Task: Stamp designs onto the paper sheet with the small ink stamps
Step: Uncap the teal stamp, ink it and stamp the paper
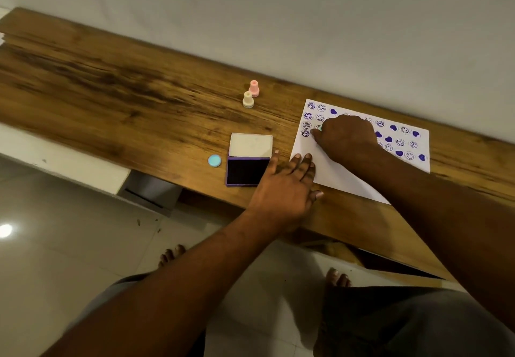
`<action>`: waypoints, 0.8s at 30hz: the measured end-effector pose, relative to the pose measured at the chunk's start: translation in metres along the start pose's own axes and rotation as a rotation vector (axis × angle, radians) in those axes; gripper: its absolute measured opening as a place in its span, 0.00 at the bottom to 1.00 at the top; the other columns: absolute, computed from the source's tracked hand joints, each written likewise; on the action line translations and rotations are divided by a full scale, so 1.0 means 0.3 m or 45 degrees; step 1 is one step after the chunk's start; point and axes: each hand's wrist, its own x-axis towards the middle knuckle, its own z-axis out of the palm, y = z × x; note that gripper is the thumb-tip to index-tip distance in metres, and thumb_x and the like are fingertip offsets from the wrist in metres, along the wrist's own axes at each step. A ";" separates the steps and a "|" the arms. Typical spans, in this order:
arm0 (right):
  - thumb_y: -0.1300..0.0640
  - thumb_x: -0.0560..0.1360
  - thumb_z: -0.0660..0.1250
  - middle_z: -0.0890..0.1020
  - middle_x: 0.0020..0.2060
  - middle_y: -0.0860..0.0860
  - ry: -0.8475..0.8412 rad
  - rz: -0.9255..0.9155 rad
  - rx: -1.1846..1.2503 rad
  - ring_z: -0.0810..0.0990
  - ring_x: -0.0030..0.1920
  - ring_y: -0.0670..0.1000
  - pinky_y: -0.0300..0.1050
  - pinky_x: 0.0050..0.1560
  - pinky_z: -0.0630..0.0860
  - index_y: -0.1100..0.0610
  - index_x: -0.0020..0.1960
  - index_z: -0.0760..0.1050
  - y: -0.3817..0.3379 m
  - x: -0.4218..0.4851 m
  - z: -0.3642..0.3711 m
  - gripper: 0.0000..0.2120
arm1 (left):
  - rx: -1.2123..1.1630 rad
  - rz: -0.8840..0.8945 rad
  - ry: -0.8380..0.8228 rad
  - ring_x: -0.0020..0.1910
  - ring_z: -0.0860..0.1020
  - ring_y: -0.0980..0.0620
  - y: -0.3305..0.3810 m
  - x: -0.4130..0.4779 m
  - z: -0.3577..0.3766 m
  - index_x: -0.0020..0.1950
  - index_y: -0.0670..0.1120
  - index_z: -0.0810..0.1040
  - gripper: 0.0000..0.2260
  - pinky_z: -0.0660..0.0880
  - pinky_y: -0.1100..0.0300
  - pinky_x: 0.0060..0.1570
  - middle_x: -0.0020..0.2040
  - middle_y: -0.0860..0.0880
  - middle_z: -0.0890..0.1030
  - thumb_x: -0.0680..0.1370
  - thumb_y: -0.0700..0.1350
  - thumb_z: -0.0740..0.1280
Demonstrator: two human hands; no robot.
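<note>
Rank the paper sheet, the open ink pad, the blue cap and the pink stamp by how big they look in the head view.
1. paper sheet, largest by far
2. ink pad, lid open
3. and 4. pink stamp and blue cap: look about alike; the stamp stands farther from the camera, so no ranking.

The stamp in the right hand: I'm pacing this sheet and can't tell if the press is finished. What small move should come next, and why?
Probably lift the right hand straight up. Its fingers press a small turquoise stamp onto the paper sheet near its left edge, while the left hand pins the sheet's corner flat. A straight lift should avoid smearing the print; the open ink pad waits beside it.
</note>
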 end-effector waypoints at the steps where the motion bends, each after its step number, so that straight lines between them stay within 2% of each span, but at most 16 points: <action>1: 0.40 0.85 0.51 0.83 0.58 0.58 -0.008 0.003 -0.007 0.82 0.58 0.61 0.53 0.51 0.75 0.56 0.62 0.80 -0.002 -0.004 -0.006 0.27 | -0.004 -0.001 0.004 0.86 0.49 0.47 -0.002 0.000 0.002 0.87 0.48 0.51 0.32 0.35 0.38 0.78 0.87 0.47 0.51 0.86 0.63 0.42; 6: 0.41 0.86 0.50 0.83 0.58 0.56 -0.108 -0.014 -0.093 0.82 0.59 0.60 0.51 0.49 0.75 0.56 0.65 0.79 -0.020 -0.028 -0.045 0.26 | -0.012 -0.006 -0.011 0.86 0.49 0.48 0.002 -0.013 -0.013 0.87 0.48 0.51 0.32 0.36 0.40 0.79 0.87 0.47 0.51 0.87 0.63 0.43; 10: 0.39 0.85 0.49 0.81 0.62 0.58 -0.181 -0.021 0.097 0.80 0.62 0.61 0.55 0.57 0.75 0.55 0.66 0.78 0.009 -0.030 -0.074 0.28 | -0.022 -0.018 0.001 0.86 0.49 0.47 0.011 -0.024 -0.032 0.87 0.47 0.51 0.32 0.37 0.39 0.79 0.87 0.47 0.51 0.87 0.63 0.42; 12: 0.38 0.85 0.49 0.83 0.57 0.61 -0.010 0.102 0.437 0.80 0.59 0.64 0.53 0.54 0.75 0.57 0.61 0.81 0.054 -0.047 -0.077 0.29 | -0.036 -0.028 0.024 0.86 0.50 0.47 0.013 -0.032 -0.029 0.87 0.47 0.52 0.32 0.38 0.38 0.79 0.87 0.47 0.52 0.87 0.63 0.42; 14: 0.39 0.84 0.53 0.85 0.45 0.60 0.308 0.363 1.025 0.81 0.46 0.62 0.48 0.43 0.71 0.58 0.49 0.83 0.103 -0.087 -0.078 0.28 | -0.035 -0.026 0.035 0.86 0.50 0.48 0.009 -0.038 -0.026 0.87 0.48 0.53 0.32 0.39 0.37 0.80 0.87 0.48 0.52 0.87 0.63 0.42; 15: 0.39 0.84 0.55 0.83 0.37 0.55 0.368 0.506 1.443 0.79 0.37 0.56 0.45 0.38 0.67 0.56 0.44 0.82 0.117 -0.115 -0.080 0.26 | -0.031 -0.026 0.036 0.86 0.49 0.48 0.006 -0.040 -0.024 0.87 0.48 0.53 0.32 0.39 0.37 0.80 0.87 0.48 0.51 0.87 0.63 0.42; 17: 0.39 0.82 0.58 0.72 0.28 0.47 0.219 0.786 2.239 0.66 0.27 0.47 0.41 0.28 0.59 0.50 0.37 0.74 0.130 -0.171 -0.066 0.21 | -0.028 -0.028 0.049 0.86 0.50 0.48 0.007 -0.040 -0.021 0.87 0.48 0.53 0.32 0.41 0.37 0.80 0.87 0.48 0.52 0.87 0.63 0.43; 18: 0.41 0.82 0.59 0.67 0.27 0.46 0.155 0.869 2.455 0.61 0.26 0.46 0.40 0.26 0.55 0.50 0.36 0.71 0.135 -0.187 -0.056 0.20 | -0.026 -0.027 0.056 0.86 0.50 0.48 0.008 -0.038 -0.021 0.86 0.48 0.54 0.32 0.41 0.37 0.80 0.87 0.48 0.52 0.87 0.63 0.43; 20: 0.45 0.82 0.60 0.64 0.28 0.46 0.114 0.912 2.625 0.57 0.27 0.45 0.40 0.27 0.51 0.51 0.37 0.69 0.137 -0.196 -0.045 0.17 | -0.029 -0.024 0.058 0.86 0.51 0.48 0.010 -0.033 -0.020 0.86 0.48 0.55 0.32 0.42 0.36 0.80 0.87 0.47 0.53 0.87 0.63 0.43; 24: 0.48 0.81 0.58 0.64 0.27 0.45 0.141 0.858 2.652 0.58 0.27 0.45 0.39 0.27 0.51 0.52 0.39 0.70 0.102 -0.152 -0.044 0.14 | -0.008 -0.020 0.086 0.85 0.55 0.47 0.003 -0.022 -0.009 0.85 0.47 0.58 0.35 0.44 0.37 0.80 0.86 0.46 0.57 0.85 0.65 0.39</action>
